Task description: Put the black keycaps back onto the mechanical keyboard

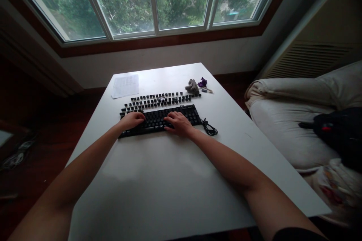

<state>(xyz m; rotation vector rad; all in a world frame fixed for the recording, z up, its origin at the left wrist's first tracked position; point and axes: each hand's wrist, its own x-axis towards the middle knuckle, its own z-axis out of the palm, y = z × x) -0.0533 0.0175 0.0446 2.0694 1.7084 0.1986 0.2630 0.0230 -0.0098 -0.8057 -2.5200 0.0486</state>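
You can read no text, label, brand or number anywhere here. The sheet of paper (126, 86) at the far left corner of your table (158, 188) carries faint grey marks, but they are too small and pale for you to make out. On the keyboard (155, 117) you cannot pick out any letters, and the loose keys (152, 101) laid in rows beyond it are too small to show theirs. The coloured print on the crumpled bag (336, 184) at your right is too blurred to read.
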